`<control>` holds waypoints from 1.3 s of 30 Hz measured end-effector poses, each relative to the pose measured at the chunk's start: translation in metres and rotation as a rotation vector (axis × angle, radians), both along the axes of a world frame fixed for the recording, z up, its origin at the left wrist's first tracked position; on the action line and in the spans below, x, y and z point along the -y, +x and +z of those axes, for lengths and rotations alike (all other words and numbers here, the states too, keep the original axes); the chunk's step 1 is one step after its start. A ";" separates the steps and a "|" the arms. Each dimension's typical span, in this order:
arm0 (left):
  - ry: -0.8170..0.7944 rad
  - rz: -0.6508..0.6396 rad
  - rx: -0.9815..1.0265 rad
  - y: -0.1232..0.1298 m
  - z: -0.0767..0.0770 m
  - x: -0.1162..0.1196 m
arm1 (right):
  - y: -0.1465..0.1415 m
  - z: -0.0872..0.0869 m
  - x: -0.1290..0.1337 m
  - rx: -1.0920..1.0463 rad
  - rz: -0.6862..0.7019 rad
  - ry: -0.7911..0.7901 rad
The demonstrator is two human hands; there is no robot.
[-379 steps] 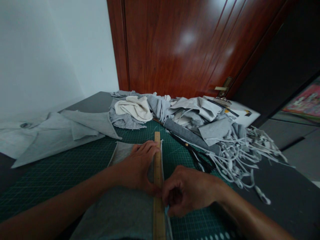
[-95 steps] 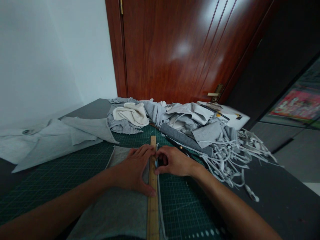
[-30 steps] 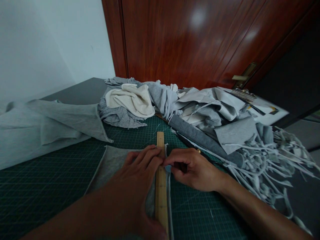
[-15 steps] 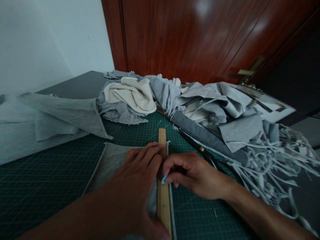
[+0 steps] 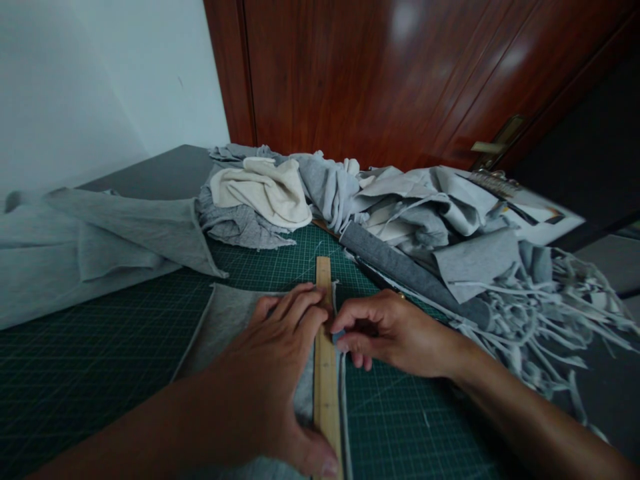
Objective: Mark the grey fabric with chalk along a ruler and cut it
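Green mat point(image 5: 125, 333) on grey worktop point(image 5: 160, 175) | grey cloth point(image 5: 227, 313) flat on mat, wooden ruler point(image 5: 327, 393) laid near its right edge | left hand point(image 5: 273, 350) spread, pressing ruler | right hand point(image 5: 397, 333) pinching bluish piece point(image 5: 338, 337) beside ruler | ruler looks lined up; marks not discernible, amount left unclear

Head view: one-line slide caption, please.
Left hand spread across a wooden ruler on grey fabric; right hand pinches a small bluish piece beside it.

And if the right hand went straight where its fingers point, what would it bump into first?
The right hand would probably meet the wooden ruler first, then perhaps the left hand resting on it. Depth is unclear, so it might slide over the ruler.
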State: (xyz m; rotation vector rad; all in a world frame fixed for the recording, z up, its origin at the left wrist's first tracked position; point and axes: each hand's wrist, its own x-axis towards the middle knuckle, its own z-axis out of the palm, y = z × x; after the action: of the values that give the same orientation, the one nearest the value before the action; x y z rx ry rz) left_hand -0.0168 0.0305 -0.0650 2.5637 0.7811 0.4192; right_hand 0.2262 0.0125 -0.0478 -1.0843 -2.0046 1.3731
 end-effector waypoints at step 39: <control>-0.030 -0.007 -0.007 -0.005 -0.007 -0.001 | -0.004 -0.010 -0.001 -0.024 -0.057 0.136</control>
State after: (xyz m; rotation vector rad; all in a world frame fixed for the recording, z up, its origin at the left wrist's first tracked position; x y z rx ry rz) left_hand -0.0217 0.0317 -0.0717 2.5405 0.7749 0.3929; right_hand 0.2219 0.0132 -0.0583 -1.0507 -2.0025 1.1968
